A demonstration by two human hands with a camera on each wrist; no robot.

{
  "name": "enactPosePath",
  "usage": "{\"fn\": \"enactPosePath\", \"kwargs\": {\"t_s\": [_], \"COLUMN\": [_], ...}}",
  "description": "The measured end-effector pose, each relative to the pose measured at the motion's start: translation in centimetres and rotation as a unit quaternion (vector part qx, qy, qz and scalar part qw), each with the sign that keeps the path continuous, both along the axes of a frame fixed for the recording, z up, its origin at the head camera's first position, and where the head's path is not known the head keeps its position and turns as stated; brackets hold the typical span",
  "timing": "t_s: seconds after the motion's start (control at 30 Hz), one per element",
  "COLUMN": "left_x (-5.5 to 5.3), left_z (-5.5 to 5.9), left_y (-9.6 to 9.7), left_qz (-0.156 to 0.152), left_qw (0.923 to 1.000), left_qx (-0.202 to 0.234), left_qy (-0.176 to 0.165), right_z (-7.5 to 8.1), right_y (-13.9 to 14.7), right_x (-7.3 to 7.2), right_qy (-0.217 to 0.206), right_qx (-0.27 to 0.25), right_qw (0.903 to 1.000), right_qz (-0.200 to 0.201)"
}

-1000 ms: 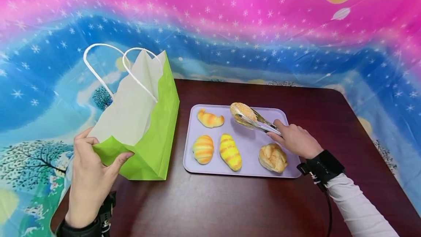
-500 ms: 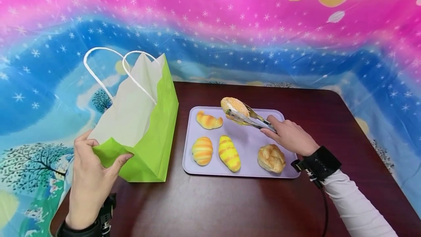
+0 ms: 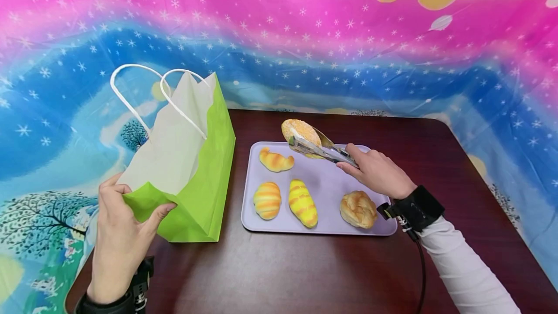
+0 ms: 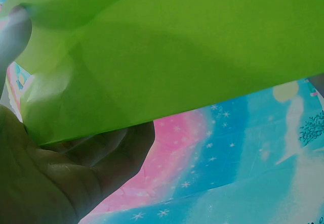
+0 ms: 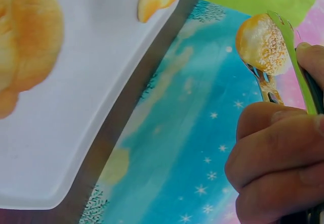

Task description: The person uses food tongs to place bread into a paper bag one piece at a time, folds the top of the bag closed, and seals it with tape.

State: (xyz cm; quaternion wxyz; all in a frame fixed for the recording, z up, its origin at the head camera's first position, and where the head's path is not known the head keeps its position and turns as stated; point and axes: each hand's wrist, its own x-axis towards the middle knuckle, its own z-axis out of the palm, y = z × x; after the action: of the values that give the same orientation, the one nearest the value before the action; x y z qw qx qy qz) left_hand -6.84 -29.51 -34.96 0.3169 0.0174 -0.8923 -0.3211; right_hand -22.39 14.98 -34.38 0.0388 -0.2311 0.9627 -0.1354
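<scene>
My right hand grips metal tongs, whose ends pinch a sesame-topped bun over the far edge of the lilac tray. In the right wrist view the bun sits between the tong ends, with my curled fingers around the handles. At the left, my left hand holds the near rim of a green paper bag, thumb on one side and fingers on the other. The bag stands upright with its mouth spread, showing a white inside. The left wrist view is mostly the bag's green wall.
On the tray lie a small croissant, a striped roll, a long yellow bread and a round braided bun. White cord handles rise from the bag. A patterned cloth hangs behind the dark table.
My right hand has moved left and a little up, carrying the sesame bun in the tongs from above the tray past its far edge. The left hand keeps its grip on the bag.
</scene>
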Motion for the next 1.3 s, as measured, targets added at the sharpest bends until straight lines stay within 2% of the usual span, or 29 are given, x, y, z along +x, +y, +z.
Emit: {"fn": "enactPosePath", "kwargs": {"t_s": [0.6, 1.03, 1.3], "left_x": [-0.1, -0.1, -0.1], "left_z": [0.0, 0.0, 0.0], "left_y": [-0.1, -0.1, -0.1], "left_qz": [-0.002, -0.008, -0.006], "left_qw": [1.0, 0.9999, 1.0], "left_qx": [-0.003, -0.002, -0.001], "left_qy": [0.004, 0.007, 0.006], "right_z": [1.9, 4.0, 4.7], "right_y": [-1.3, -1.8, -1.9], "right_x": [-0.1, 0.1, 0.2], "right_qy": [0.01, 0.018, 0.023], "right_qx": [-0.018, -0.01, -0.013], "right_qw": [0.9997, 0.9998, 0.9996], "right_qz": [0.011, 0.008, 0.01]}}
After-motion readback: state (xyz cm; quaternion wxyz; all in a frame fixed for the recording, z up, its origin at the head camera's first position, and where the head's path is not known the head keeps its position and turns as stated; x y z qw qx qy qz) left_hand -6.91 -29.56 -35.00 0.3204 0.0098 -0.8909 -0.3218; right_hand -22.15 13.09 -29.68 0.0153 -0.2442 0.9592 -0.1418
